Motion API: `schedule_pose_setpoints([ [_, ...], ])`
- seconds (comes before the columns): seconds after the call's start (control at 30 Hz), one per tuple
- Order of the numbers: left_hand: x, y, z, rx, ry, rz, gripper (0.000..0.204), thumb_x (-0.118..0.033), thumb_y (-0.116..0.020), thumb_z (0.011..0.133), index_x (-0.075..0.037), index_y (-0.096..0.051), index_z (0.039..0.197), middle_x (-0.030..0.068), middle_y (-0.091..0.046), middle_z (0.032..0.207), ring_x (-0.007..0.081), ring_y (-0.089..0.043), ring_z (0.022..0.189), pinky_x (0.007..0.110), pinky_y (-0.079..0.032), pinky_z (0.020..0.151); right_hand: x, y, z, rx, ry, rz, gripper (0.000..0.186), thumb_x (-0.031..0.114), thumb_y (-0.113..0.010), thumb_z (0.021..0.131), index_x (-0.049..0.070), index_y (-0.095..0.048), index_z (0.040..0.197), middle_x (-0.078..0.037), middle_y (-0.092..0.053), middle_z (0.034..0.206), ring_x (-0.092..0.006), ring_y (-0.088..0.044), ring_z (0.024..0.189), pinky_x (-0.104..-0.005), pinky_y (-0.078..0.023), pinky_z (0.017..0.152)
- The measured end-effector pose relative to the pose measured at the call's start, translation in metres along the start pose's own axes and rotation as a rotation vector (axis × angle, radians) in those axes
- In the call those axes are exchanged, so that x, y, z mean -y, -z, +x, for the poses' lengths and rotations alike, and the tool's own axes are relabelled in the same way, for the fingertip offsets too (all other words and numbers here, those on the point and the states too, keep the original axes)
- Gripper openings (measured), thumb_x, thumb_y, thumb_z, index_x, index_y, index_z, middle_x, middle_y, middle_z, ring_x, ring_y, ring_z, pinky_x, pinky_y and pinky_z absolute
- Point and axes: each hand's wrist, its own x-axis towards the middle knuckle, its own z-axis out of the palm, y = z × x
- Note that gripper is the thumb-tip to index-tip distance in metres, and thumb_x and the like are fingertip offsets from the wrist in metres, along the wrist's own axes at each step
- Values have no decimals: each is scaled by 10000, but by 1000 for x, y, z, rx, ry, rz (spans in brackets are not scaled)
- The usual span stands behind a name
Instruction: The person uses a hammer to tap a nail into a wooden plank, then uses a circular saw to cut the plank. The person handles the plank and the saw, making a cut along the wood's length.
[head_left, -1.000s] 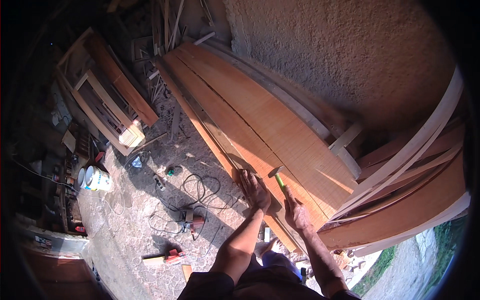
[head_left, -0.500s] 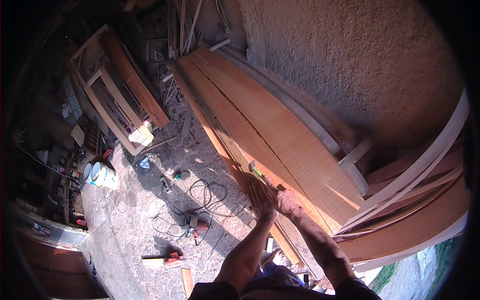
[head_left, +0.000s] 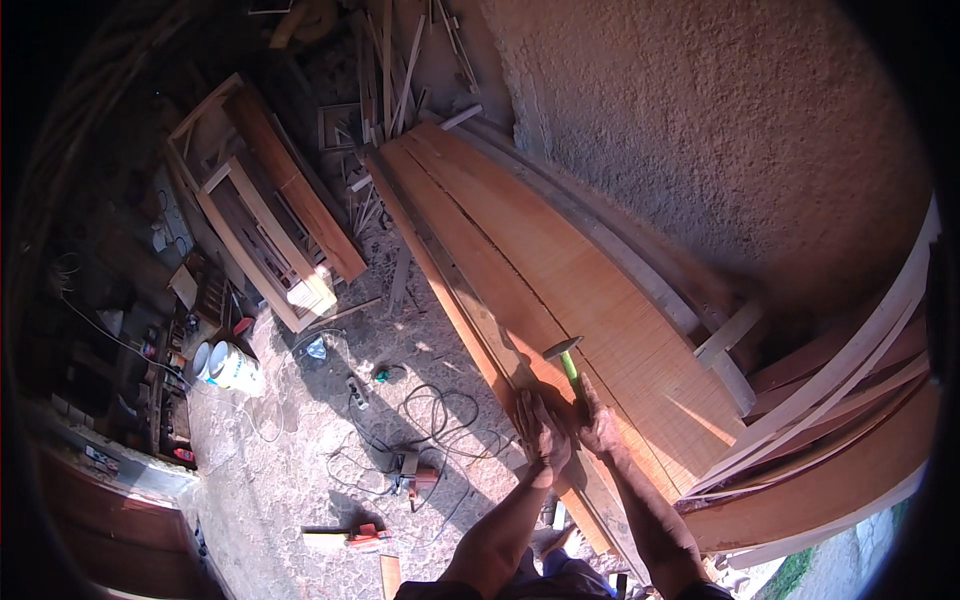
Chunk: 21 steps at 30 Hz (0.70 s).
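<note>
Two hands at the boards, a hammer in the right one

The right hand (head_left: 599,420) closes around the green handle of a hammer (head_left: 568,363), its head above the long reddish boards (head_left: 615,310), forward of the hand and near the dark gap that runs between them; whether the head touches the wood, I cannot tell. The left hand (head_left: 543,432) lies just beside it, over the narrow strip (head_left: 485,325) along the left edge of the boards, its fingers stretched forward and close together; whether they pinch anything, I cannot tell.

To the left, on the sunlit floor (head_left: 270,510), lie a tangled dark cable (head_left: 436,412), a reddish power tool (head_left: 412,478) and an orange-red tool (head_left: 368,537). White buckets (head_left: 237,368) stand farther left, with wooden frames (head_left: 262,215) beyond them. A rough brown wall (head_left: 690,130) rises behind the boards on the right
</note>
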Motion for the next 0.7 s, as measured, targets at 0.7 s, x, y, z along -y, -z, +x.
schedule_pose_setpoints([
  [0.7, 131, -51, 209, 219, 502, 163, 1140, -642, -668, 847, -30, -97, 1621, 246, -17, 1688, 396, -104, 1562, 524, -233, 1223, -41, 47, 17, -187, 21, 67, 564, 87, -600, 987, 40, -425, 1522, -307, -603, 1337, -419, -549, 1323, -422, -446, 1084],
])
